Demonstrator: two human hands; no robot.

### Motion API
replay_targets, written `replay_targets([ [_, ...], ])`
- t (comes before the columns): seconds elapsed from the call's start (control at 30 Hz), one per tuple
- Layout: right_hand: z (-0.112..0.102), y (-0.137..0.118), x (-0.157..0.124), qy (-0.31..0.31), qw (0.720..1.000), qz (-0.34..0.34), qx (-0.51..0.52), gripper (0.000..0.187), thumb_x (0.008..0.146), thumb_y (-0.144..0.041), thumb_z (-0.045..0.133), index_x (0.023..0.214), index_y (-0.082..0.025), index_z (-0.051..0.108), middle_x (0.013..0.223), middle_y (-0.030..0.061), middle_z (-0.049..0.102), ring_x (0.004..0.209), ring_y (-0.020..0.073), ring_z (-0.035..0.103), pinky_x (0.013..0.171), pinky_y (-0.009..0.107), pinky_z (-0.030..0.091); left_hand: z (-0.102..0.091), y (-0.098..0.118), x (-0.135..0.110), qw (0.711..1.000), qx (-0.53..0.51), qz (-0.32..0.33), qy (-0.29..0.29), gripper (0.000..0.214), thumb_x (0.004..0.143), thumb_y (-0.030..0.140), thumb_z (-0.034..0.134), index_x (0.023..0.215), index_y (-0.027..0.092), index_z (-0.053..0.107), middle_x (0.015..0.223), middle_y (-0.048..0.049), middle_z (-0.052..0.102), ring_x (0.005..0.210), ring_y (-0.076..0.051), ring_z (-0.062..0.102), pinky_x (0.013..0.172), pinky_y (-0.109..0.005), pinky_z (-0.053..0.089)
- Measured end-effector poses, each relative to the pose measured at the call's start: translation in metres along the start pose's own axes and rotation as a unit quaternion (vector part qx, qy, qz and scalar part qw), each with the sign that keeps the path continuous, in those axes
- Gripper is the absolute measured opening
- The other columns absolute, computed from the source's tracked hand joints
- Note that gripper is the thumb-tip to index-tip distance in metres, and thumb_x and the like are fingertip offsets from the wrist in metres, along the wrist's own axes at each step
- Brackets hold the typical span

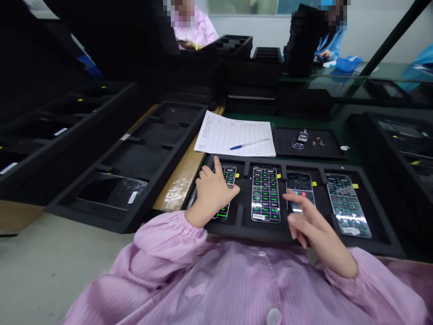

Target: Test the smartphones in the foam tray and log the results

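Note:
A black foam tray (379,234) in front of me holds several phones side by side, screens lit with green grids. My left hand (213,192) rests on the leftmost phone (229,177), forefinger stretched out on its screen and the other fingers curled. My right hand (313,225) hovers over the third phone (299,187), fingers apart, one fingertip at its screen. The second phone (265,194) lies between my hands. The fourth phone (347,203) is untouched at the right.
A printed sheet (225,131) with a blue pen (248,144) lies behind the tray. A small black tray (284,146) holds small metal parts. Long black foam trays (142,149) lie at left, more at right. Two people sit at the far side.

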State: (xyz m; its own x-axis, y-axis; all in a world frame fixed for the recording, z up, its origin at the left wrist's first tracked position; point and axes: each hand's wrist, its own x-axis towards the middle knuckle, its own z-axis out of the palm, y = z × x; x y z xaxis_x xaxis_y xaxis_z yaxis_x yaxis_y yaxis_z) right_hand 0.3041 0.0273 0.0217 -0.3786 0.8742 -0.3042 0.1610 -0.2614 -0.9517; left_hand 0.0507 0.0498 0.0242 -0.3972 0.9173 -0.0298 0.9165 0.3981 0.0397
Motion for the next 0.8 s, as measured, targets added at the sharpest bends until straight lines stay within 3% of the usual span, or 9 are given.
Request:
replay_targets([
  [0.1, 0.015, -0.011, 0.018, -0.047, 0.998, 0.033, -0.005, 0.059, 0.086, -0.053, 0.064, 0.134, -0.023, 0.047, 0.064, -0.006, 0.052, 0.048, 0.0108, 0.044, 0.043, 0.021, 0.035, 0.001, -0.002, 0.0, 1.0, 0.003, 0.008, 0.01, 0.096, 0.079, 0.049, 0.054, 0.153, -0.002, 0.021, 0.119, -0.0292, 0.054, 0.107, -0.043, 0.056, 0.084, -0.05, 0.049],
  [0.23, 0.022, -0.018, 0.03, -0.066, 0.997, 0.044, -0.007, 0.057, 0.088, -0.051, 0.061, 0.134, -0.022, 0.045, 0.053, -0.0109, 0.043, 0.043, 0.0097, 0.039, 0.044, 0.02, 0.03, 0.0, -0.005, 0.0, 1.0, -0.004, 0.014, 0.018, 0.1, 0.079, 0.049, 0.056, 0.154, -0.003, 0.017, 0.118, -0.0275, 0.055, 0.107, -0.042, 0.057, 0.084, -0.05, 0.049],
  [0.5, 0.04, -0.025, 0.025, -0.108, 0.993, 0.045, 0.03, 0.057, 0.076, -0.044, 0.073, 0.123, -0.021, 0.051, 0.056, -0.0109, 0.037, 0.043, 0.008, 0.033, 0.043, 0.022, 0.017, -0.007, -0.008, -0.002, 0.999, -0.03, 0.016, -0.01, 0.101, 0.085, 0.05, 0.056, 0.157, 0.001, 0.006, 0.119, -0.0246, 0.053, 0.111, -0.04, 0.057, 0.091, -0.048, 0.048],
  [0.63, 0.043, -0.024, 0.022, -0.099, 0.991, 0.047, 0.073, 0.055, 0.075, -0.043, 0.073, 0.122, -0.022, 0.053, 0.059, -0.0099, 0.037, 0.045, 0.0078, 0.031, 0.045, 0.023, 0.017, -0.008, -0.008, -0.002, 0.999, -0.045, 0.016, -0.006, 0.097, 0.086, 0.046, 0.054, 0.157, 0.001, 0.007, 0.118, -0.0251, 0.054, 0.112, -0.041, 0.058, 0.091, -0.05, 0.049],
  [0.8, 0.045, -0.016, 0.023, -0.1, 0.99, 0.033, 0.094, 0.054, 0.077, -0.041, 0.074, 0.124, -0.025, 0.054, 0.074, -0.0051, 0.049, 0.047, 0.0063, 0.034, 0.043, 0.022, 0.021, -0.008, -0.009, -0.002, 0.998, -0.051, 0.022, 0.007, 0.094, 0.085, 0.042, 0.053, 0.156, -0.002, 0.01, 0.118, -0.0281, 0.056, 0.11, -0.042, 0.059, 0.088, -0.051, 0.051],
])
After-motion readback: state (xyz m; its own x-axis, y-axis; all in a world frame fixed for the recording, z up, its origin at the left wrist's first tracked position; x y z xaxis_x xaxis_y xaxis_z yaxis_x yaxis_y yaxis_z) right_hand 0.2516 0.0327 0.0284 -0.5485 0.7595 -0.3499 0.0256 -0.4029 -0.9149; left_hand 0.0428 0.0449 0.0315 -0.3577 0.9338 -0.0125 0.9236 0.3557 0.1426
